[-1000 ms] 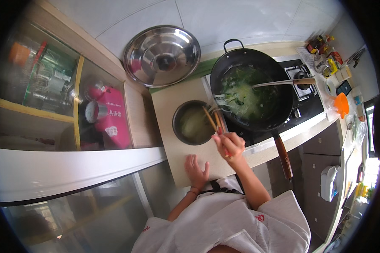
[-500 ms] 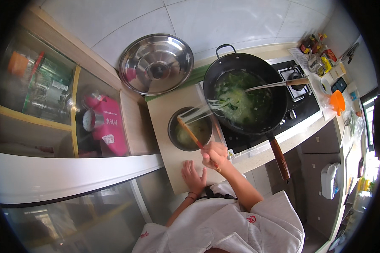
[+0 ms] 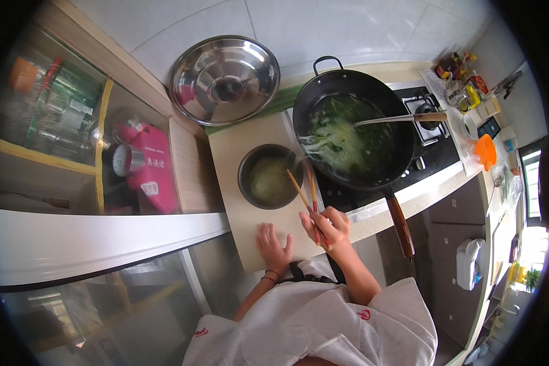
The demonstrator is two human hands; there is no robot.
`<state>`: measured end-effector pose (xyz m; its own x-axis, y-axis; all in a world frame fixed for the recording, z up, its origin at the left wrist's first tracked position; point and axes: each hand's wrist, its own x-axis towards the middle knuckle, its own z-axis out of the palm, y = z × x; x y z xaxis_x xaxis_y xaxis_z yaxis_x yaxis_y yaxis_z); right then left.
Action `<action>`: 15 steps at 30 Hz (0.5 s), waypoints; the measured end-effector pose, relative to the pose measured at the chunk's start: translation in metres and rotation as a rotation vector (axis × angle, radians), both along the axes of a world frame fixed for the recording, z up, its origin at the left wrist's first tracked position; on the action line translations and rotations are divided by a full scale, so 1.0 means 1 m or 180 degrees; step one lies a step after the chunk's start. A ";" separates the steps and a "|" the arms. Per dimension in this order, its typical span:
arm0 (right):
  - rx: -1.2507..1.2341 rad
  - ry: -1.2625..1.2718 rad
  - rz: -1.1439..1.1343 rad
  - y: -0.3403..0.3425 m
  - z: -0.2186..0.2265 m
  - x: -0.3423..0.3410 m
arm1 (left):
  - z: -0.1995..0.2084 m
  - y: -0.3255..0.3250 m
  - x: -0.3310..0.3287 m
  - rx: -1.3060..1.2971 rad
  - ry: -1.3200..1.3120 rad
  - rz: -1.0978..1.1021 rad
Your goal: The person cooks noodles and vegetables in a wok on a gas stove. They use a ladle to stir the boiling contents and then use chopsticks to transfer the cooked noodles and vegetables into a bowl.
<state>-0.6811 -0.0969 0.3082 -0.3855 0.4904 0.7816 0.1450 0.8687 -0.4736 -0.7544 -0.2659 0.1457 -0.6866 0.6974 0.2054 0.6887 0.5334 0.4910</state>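
My right hand [image 3: 329, 229] grips a pair of wooden chopsticks [image 3: 298, 190]. Their tips are spread apart above the counter, between the dark bowl and the wok, with no strands plainly held. The bowl [image 3: 245, 169] has cloudy, pale contents that I cannot make out clearly. The black wok [image 3: 398, 152] on the hob contains greenish broth, leafy greens [image 3: 341, 108] and white noodle-like strands [image 3: 323, 150] bunched at its left side. A ladle or spatula [image 3: 387, 119] leans in the wok, its working end under the broth. My left hand [image 3: 273, 249] lies on the counter, fingers spread, holding nothing.
A large steel lid [image 3: 226, 85] leans against the tiled wall behind the bowl. The wok's wooden handle [image 3: 399, 224] juts over the counter edge. Sauce bottles and an orange container [image 3: 485, 152] stand at the far right. A glass-fronted cabinet [image 3: 49, 183] is on the left.
The chopsticks have moved from over the bowl rightward and towards me, and their tips have parted. White strands stretched between them and the wok now lie in the wok. My left hand stays on the counter.
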 end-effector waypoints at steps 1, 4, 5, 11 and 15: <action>0.0019 0.0014 -0.0076 0.003 -0.008 -0.005 | -0.001 -0.001 0.000 -0.0017 -0.0005 -0.0005; -0.0089 0.0095 -0.0133 0.013 -0.024 -0.030 | 0.001 0.001 -0.001 -0.0038 -0.0011 -0.0034; -0.0131 0.0143 -0.0108 0.019 -0.033 -0.040 | 0.001 0.001 -0.002 -0.0028 -0.0012 -0.0052; 0.0097 0.0407 0.0798 0.032 -0.046 -0.062 | -0.001 0.000 -0.004 -0.0033 0.0059 -0.0100; 0.0236 0.0385 0.1415 0.018 -0.036 -0.062 | -0.003 0.000 -0.004 -0.0068 0.0014 -0.0100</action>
